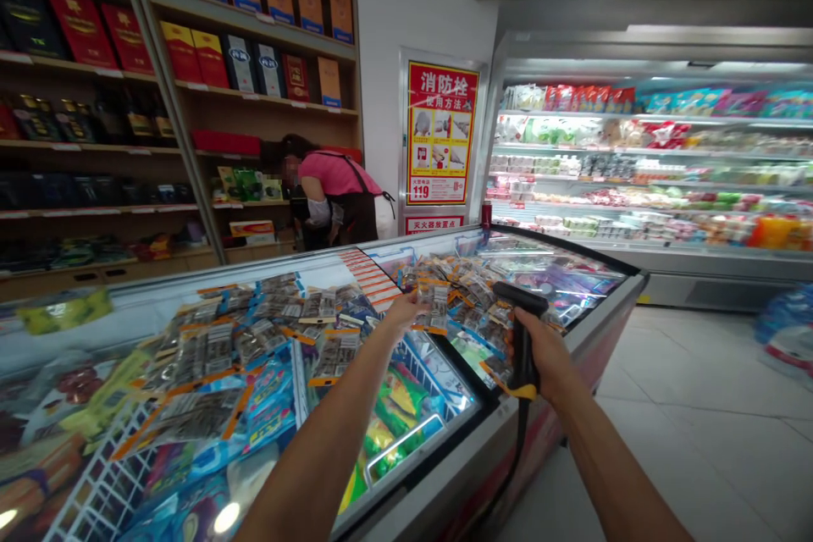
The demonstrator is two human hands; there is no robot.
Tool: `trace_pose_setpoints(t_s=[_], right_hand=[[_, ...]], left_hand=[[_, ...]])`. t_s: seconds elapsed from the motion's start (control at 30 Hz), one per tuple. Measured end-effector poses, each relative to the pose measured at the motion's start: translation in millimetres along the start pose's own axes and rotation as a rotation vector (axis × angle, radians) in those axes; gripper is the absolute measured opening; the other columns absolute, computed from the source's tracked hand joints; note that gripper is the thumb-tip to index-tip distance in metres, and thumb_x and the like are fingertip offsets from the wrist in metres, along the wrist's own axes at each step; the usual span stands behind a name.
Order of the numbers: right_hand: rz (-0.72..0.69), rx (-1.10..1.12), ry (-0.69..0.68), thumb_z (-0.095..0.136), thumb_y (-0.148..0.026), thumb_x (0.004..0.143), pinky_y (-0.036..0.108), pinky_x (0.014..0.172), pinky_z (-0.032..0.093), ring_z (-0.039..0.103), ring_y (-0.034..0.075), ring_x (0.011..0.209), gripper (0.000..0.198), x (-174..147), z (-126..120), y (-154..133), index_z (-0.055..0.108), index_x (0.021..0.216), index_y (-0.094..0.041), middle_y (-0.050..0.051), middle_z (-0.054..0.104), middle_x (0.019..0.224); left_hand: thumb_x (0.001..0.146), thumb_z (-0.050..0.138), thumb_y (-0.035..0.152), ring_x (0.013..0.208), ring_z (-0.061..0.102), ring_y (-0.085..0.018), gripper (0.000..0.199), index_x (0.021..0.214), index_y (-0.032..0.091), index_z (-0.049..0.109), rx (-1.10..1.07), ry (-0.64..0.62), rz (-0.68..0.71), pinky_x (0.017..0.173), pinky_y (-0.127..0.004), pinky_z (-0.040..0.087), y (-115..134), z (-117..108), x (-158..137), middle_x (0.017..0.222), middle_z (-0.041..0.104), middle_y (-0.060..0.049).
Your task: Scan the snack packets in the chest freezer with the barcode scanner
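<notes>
My left hand (405, 313) is closed on the edge of a small clear snack packet (434, 306) with orange ends, held above the freezer's glass top. In my right hand (547, 356) is a black and yellow barcode scanner (524, 347), gripped by its handle, its head pointing left towards the packets. A cable (517, 449) hangs from the handle's base. Many similar packets with dark contents lie in a loose pile (216, 347) on the glass to the left. Another pile (473, 284) lies beyond my hands.
The chest freezer (588, 322) spans the front, with wire baskets (105, 461) and frozen bags under its glass. A person in a pink top (336, 178) bends by the shelves (273, 106) behind it. A lit refrigerated display (648, 144) and bottled water (788, 326) are at right.
</notes>
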State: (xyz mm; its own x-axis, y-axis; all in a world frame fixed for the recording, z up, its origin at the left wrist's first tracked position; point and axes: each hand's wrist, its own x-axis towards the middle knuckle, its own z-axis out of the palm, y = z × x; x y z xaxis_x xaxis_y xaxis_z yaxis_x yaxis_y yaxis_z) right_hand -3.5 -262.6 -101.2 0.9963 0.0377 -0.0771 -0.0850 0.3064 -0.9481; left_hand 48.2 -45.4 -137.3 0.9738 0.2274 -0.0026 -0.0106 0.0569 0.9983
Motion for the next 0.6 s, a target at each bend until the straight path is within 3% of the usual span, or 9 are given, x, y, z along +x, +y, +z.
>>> trace_pose_setpoints(t_s=[0.1,0.23,0.4,0.6], right_hand=[[0.061,0.000,-0.066,0.057,-0.038,0.067,0.019,0.027,0.035,0.044,0.009,0.030,0.021,-8,19,8,0.052,0.071,-0.017,-0.004,0.051,0.042],[0.149,-0.008,-0.167,0.057,-0.039,0.067,0.018,0.026,0.034,0.043,0.008,0.029,0.024,-23,44,20,0.051,0.074,-0.017,-0.005,0.051,0.041],[0.192,-0.067,-0.226,0.055,-0.042,0.068,0.017,0.026,0.032,0.043,0.008,0.028,0.026,-32,65,30,0.050,0.072,-0.017,-0.005,0.050,0.040],[0.214,-0.068,-0.272,0.052,-0.043,0.070,0.018,0.026,0.033,0.043,0.008,0.029,0.027,-33,67,37,0.051,0.072,-0.016,-0.005,0.049,0.041]], left_hand=[[0.053,0.067,0.020,0.057,0.054,-0.011,0.020,0.070,0.015,0.057,-0.227,0.149,-0.083,0.055,-0.022,0.041,-3,-24,8,0.061,0.059,0.000],[0.057,0.063,0.017,0.056,0.054,-0.009,0.018,0.074,0.016,0.055,-0.334,0.331,-0.077,0.053,-0.020,0.038,-6,-38,16,0.063,0.060,0.001],[0.061,0.059,0.015,0.052,0.052,-0.007,0.014,0.074,0.017,0.054,-0.383,0.347,-0.069,0.049,-0.018,0.035,-8,-43,20,0.063,0.058,0.002],[0.061,0.060,0.015,0.054,0.054,-0.008,0.020,0.080,0.017,0.054,-0.405,0.336,-0.083,0.051,-0.019,0.037,-13,-48,28,0.065,0.059,0.001]])
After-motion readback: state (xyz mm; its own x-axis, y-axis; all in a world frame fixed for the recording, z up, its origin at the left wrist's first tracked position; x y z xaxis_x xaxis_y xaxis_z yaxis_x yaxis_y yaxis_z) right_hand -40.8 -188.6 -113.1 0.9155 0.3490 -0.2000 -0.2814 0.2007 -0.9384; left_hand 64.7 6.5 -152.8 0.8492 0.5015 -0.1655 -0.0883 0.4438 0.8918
